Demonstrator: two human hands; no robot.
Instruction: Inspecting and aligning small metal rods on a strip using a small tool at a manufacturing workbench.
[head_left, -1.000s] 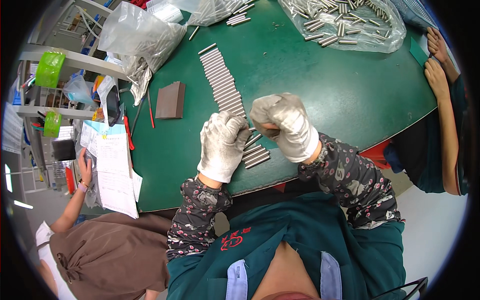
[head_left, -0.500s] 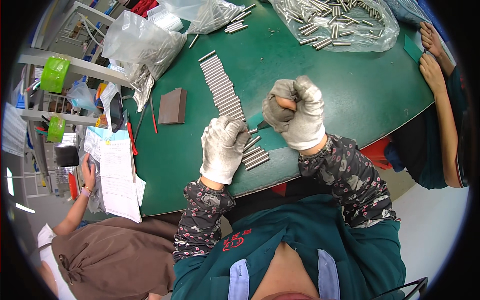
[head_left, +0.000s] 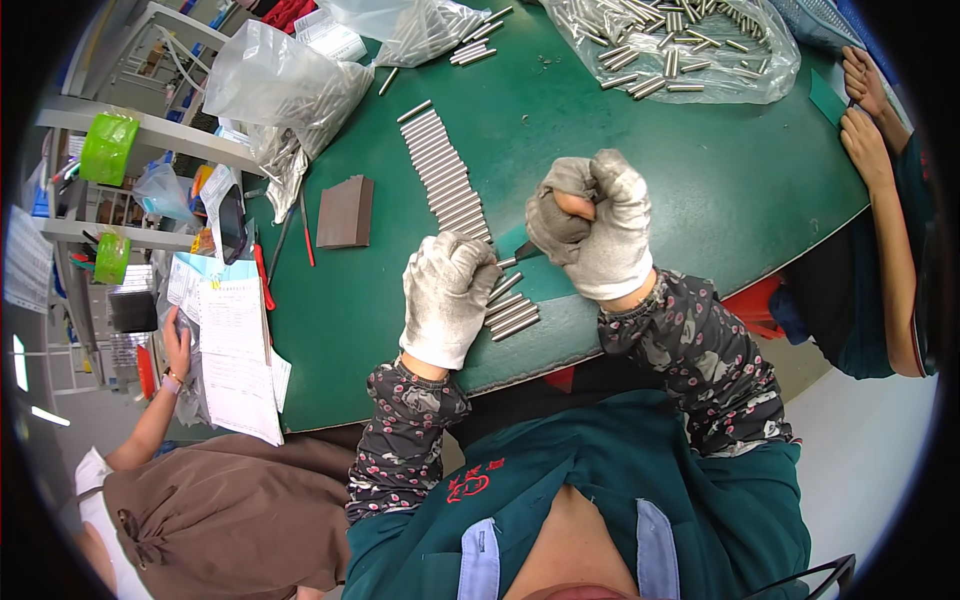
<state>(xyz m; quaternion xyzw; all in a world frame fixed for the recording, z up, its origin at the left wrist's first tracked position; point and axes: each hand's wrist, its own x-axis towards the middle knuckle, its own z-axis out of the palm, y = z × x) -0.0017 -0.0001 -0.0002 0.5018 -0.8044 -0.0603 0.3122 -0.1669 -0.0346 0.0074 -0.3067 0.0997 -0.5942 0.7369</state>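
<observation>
My left hand, in a white work glove, is closed around a short metal pin; the pin's end sticks out toward the right. My gloved right hand grips a thin dark tool, its tip beside that pin; the fist hides the rest of it. A bare fingertip shows through the glove. Beyond my left hand runs a long slanted row of metal pins, laid side by side. Several more loose pins lie just right of my left hand, near the table edge.
On the green table are a bag of pins at the far right, another plastic bag at the far left and a brown block. Papers and red-handled pliers lie left. Co-workers' hands rest at right.
Hardly anything differs. My right hand has shifted very slightly, with the dark tool still near the pin; my left hand stays in place.
</observation>
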